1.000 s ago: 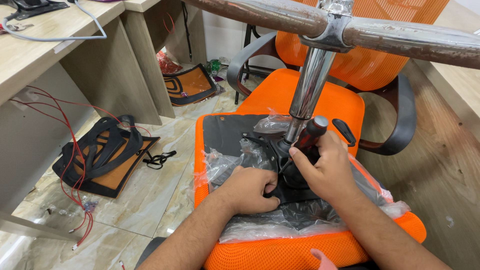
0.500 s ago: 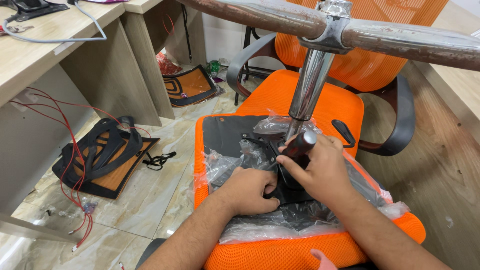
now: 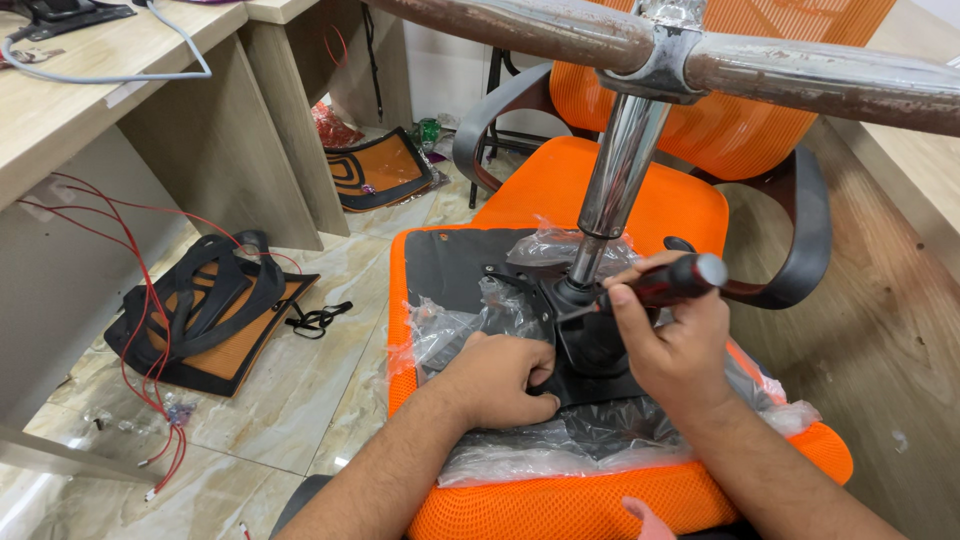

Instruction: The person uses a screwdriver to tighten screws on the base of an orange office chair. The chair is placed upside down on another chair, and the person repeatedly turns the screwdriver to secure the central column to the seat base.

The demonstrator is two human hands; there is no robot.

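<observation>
Orange fabric is showing all round the upturned seat [image 3: 600, 500], which is lying bottom-up across another chair [image 3: 610, 185] of the same colour, its black underside partly covered in crinkled clear plastic [image 3: 600, 440]. In the head view, the left hand [image 3: 500, 380] is pressing down on the black plate [image 3: 590, 370] at the foot of the chrome column [image 3: 620, 160], fingers curled at the plate's edge and holding no tool. The right hand [image 3: 670, 350] is closing round the red-and-black handle of a screwdriver [image 3: 670, 282], gripping it firmly; the shaft is pointing left and down toward the base of the column, though the tip is too small to place exactly. Compared with a second ago, the handle is now lying much flatter: it was standing nearly upright beside the column, then half hidden under the fist, and now its grey butt end is sticking out to the right above the knuckles. That is suggesting the hand is regripping or swinging the tool to a new angle at the plate rather than lifting away from it, while the left hand is staying where it was as a steadying press. Above, the rusty chair legs [image 3: 820, 80] are spreading across the top of the frame. On the tiled floor [image 3: 300, 400] to the left, a black-and-orange seat frame [image 3: 205, 320] and red wires [image 3: 150, 300] are lying beside the desk [image 3: 60, 110].
</observation>
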